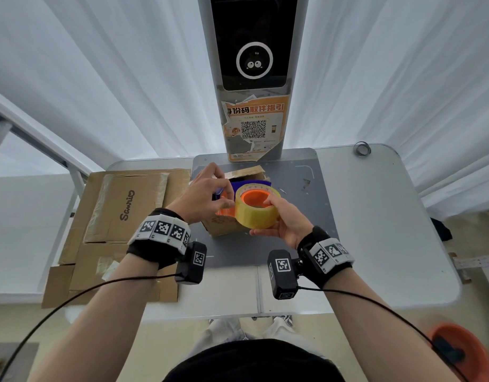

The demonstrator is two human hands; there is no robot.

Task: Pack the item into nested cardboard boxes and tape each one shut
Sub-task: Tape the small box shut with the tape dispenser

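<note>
A glossy, translucent yellowish tape roll (256,206) with a round orange plastic core is held above a small open corrugated cardboard box (239,177) on the grey bench (375,205). The right hand (283,220) cups the roll, fingers curled into its core. The left hand (206,195) pinches at the roll's edge, fingertips together. 2 flattened brown cartons (122,224) lie left.

tape roll (255,213): glossy plastic | box (221,226): matt cardboard | table (375,216): smooth

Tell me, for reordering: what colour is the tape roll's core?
Orange, inside the yellowish tape roll; the head view shows it.
</note>
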